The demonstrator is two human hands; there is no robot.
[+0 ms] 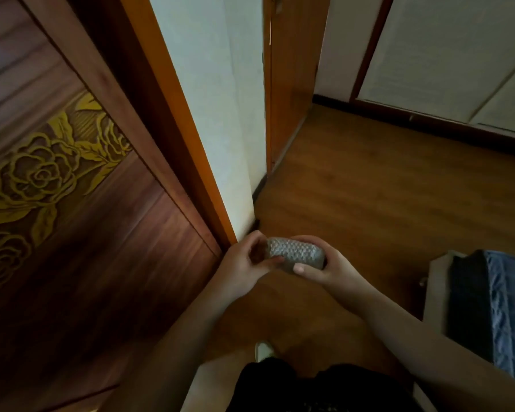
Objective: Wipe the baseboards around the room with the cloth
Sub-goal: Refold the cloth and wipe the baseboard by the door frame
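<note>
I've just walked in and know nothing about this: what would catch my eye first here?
Probably the carved golden roses on the dark wooden door at the left. Next, low in the middle, two hands holding a bumpy grey cloth between them: the left hand at one end, the right hand gripping the other. A blue quilted fabric lies at the right edge.

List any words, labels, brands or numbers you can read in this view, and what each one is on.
None can be read.
The door carries only carved gold roses, no lettering.
The cloth held in both hands shows a bumpy weave, no label.
The blue fabric at the right shows no print.
</note>
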